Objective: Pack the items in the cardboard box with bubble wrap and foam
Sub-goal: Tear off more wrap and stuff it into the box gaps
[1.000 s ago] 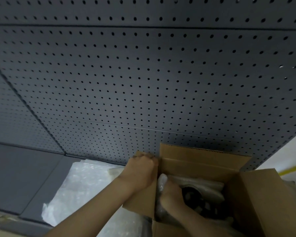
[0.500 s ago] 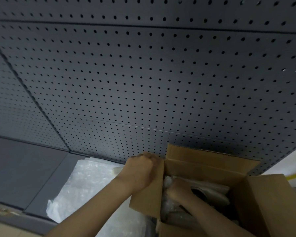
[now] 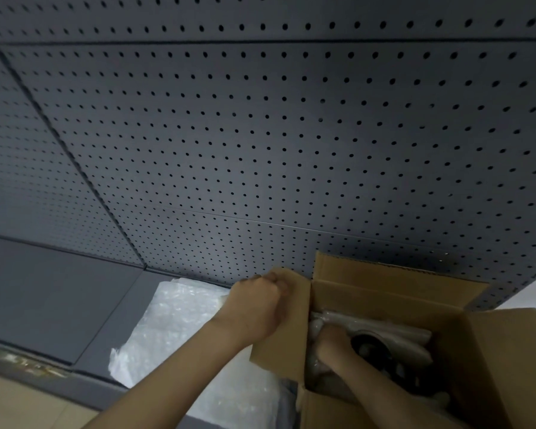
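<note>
An open cardboard box [image 3: 393, 292] stands at the lower right with its flaps up. My left hand [image 3: 257, 301] grips the top edge of the box's left flap [image 3: 279, 351] and holds it outward. My right hand [image 3: 331, 345] is down inside the box, fingers closed on clear bubble wrap [image 3: 316, 370] along the left inner wall. Beside it lies a dark round item [image 3: 372, 348] with a white foam sheet [image 3: 396, 332] around it. The box's bottom is hidden.
A crumpled sheet of loose bubble wrap [image 3: 174, 332] lies on the dark grey shelf [image 3: 53, 298] left of the box. A grey pegboard wall [image 3: 260, 134] rises right behind both. The box's right flap [image 3: 514, 360] stands open at the right edge.
The view shifted slightly so the box sits lower and to the right. My right hand pushed a little deeper along the left inner wall. My left hand kept its grip on the flap.
</note>
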### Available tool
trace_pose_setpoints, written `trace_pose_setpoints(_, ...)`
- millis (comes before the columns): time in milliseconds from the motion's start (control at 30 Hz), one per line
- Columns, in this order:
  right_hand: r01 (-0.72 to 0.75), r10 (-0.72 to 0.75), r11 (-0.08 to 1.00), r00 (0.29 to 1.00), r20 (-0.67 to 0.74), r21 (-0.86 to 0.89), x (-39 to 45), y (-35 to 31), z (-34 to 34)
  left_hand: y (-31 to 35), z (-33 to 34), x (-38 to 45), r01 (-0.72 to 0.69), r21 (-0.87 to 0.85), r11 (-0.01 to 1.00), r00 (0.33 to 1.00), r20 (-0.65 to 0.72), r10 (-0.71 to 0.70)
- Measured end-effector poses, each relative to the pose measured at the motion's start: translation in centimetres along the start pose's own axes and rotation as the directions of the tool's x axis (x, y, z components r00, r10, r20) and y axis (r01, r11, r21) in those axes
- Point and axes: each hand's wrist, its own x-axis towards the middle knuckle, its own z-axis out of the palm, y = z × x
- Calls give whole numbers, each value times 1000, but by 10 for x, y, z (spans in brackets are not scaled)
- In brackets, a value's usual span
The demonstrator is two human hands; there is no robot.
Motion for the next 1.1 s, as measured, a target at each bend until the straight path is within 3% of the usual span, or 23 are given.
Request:
trace_pose_setpoints(333, 54, -115, 972, 957, -265, -228, -37, -14, -64, -29, -10, -19, 46, -61, 997, 999, 24, -45)
trace_pose_setpoints(633, 173, -282, 938, 883, -375, -300, -98, -116, -69, -107, -5, -47, 38, -46, 998, 998, 57, -36)
trace_pose_setpoints(800, 184, -257, 960, 881, -397, -213, -107, -185, -21, -177, 8, -66, 17, -62, 998, 993, 116, -10)
trace_pose_setpoints(900, 133, -191, 967, 943, -273, -215, -98, -209, 14, -211, 22, -77, 11, -79, 997, 987, 163, 2)
trace_pose_setpoints(1100, -69, 46, 989, 983, -175, -132, -53, -194, 89, -247, 58, -86, -50, -63, 997, 947, 313, 68)
